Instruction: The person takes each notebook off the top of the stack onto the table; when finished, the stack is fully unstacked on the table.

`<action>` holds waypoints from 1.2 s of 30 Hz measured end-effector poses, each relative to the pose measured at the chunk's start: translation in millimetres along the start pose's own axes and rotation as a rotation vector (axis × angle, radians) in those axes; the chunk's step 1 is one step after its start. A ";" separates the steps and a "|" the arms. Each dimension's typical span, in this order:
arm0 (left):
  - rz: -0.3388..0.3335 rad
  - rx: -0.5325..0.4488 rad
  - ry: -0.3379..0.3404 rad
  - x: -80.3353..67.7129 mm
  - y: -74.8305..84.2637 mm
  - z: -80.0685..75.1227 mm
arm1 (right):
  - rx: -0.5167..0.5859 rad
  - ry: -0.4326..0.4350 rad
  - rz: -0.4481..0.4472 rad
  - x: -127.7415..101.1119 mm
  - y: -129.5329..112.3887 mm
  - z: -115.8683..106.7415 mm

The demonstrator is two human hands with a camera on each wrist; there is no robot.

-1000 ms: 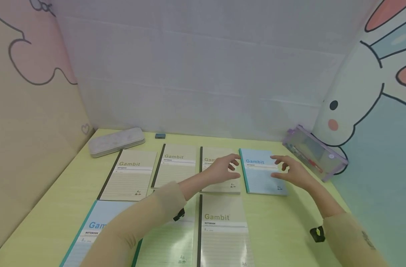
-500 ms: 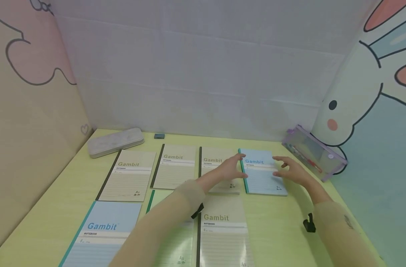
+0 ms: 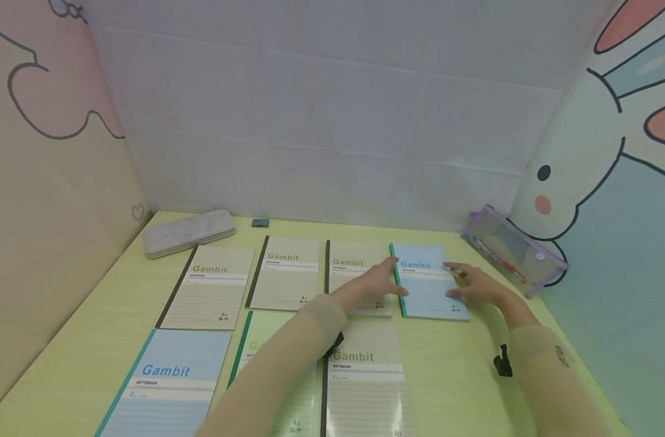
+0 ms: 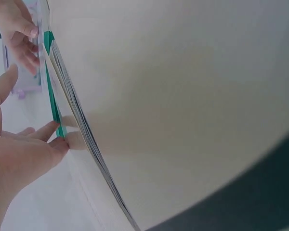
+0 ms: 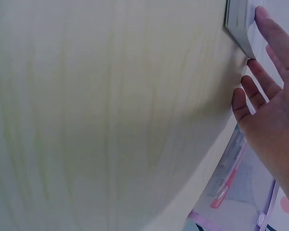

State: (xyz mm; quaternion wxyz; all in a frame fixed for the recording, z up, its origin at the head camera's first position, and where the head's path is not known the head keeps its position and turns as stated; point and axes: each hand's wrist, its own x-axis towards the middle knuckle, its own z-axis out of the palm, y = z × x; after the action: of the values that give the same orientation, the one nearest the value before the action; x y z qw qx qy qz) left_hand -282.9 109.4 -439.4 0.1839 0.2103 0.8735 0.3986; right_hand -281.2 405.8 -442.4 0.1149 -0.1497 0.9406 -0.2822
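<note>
A light-blue "Gambit" notebook [image 3: 426, 298] with a teal spine lies flat at the right end of the back row. Along its spine side is my left hand [image 3: 375, 280]; in the left wrist view its fingertips [image 4: 58, 139] touch the teal spine [image 4: 53, 98], the thumb held apart. My right hand [image 3: 477, 285] is at the opposite edge, thumb and fingers spread. In the right wrist view, fingers of the right hand [image 5: 279, 113] reach the notebook's corner [image 5: 238, 29], with the thumb by its cover. Neither hand's fingers curl round the notebook.
Beige notebooks [image 3: 285, 282] fill the back row's left; a blue one [image 3: 168, 379], a green one [image 3: 296, 400] and a beige one [image 3: 365, 388] lie in front. A grey pencil case [image 3: 190, 232], small dark block [image 3: 260, 223] and clear pen pouch [image 3: 515, 252] stand behind.
My left hand has moved right, from over the beige notebook to the blue notebook's spine. My right hand has lowered to the notebook's right edge. The notebooks have not visibly shifted.
</note>
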 end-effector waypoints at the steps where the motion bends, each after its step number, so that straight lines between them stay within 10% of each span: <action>1: -0.002 -0.003 -0.005 0.2 -0.4 0.2 | 0.004 -0.001 -0.002 0.1 0.4 0.1; 12: -0.001 -0.056 -0.037 -1.0 -7.2 -0.8 | -0.018 0.021 -0.008 1.5 5.2 3.7; 36: 0.046 -0.395 0.115 -0.8 3.6 7.8 | 0.343 0.058 -0.016 -12.6 0.0 -6.0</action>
State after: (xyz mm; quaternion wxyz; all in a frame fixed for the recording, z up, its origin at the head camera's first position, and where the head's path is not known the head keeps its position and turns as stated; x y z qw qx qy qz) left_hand -277.6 116.0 -441.2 0.1621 0.1670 0.7823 0.5778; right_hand -271.2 413.2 -435.8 0.1092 -0.1273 0.8803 -0.4437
